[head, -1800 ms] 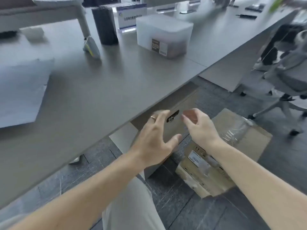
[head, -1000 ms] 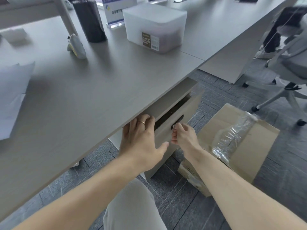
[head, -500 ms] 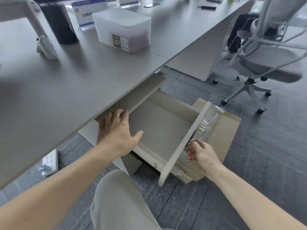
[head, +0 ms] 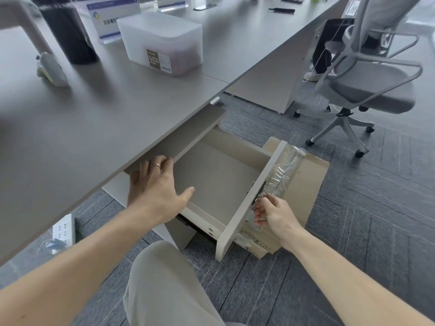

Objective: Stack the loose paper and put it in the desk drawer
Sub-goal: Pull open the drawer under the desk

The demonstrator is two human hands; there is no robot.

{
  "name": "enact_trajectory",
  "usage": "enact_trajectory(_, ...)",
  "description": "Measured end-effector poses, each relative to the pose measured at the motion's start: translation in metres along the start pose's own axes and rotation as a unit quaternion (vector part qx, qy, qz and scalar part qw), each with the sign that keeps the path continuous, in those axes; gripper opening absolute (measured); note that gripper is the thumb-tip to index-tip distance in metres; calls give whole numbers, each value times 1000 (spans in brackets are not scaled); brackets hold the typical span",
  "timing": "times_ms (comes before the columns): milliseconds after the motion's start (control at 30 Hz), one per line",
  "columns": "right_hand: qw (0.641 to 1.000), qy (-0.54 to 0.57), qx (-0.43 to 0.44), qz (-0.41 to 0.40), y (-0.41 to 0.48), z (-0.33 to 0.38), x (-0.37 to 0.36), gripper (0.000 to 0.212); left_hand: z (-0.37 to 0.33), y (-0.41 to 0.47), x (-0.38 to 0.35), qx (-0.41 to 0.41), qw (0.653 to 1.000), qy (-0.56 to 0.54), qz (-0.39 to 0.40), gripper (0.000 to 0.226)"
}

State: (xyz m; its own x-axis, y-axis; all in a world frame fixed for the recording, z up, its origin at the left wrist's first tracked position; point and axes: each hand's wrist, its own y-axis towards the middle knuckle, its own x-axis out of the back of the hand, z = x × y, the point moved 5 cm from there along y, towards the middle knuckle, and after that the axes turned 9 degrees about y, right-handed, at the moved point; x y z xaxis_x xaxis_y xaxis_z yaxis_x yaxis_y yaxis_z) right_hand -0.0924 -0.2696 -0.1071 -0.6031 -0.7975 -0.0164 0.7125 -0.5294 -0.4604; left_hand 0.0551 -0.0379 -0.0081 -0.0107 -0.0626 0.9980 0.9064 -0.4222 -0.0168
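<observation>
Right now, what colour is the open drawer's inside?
Plain beige, no pattern, and empty; the drawer shows best in the head view.

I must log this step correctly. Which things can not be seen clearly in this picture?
- Loose paper: not in the head view at all.
- Drawer back part: hidden under the desk.
- Handle: covered by the right hand.
- Cardboard box: partly behind the drawer front.

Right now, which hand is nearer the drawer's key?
Right. The right hand has its fingertips pinched at the key on the drawer front. The left hand rests across the open drawer, on the cabinet top edge under the desk.
</observation>
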Motion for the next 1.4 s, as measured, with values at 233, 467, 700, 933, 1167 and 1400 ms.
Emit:
enact_trajectory(233,1000,0,16,-10,-1,2,-1,25,0,1,-1,-2,1000,-1,0,84)
enact_trajectory(467,999,-19,31,-20,-9,-2,17,25,2,0,0,-10,1000,4,-1,83)
enact_trajectory(700,999,-42,18,-14,-5,0,12,26,2,-1,-2,-14,1000,5,2,88)
enact_trajectory(933,999,-34,15,-25,0,-5,10,24,2,-1,-1,-13,1000,-15,8,91)
enact_trajectory(1167,999,-41,-7,-14,-5,0,6,22,0,-7,14,-51,997,-55,-14,94)
enact_trajectory(1400,991,-122,-48,-6,-19,17,-1,26,26,-30,75,-139,968,-188,-90,83)
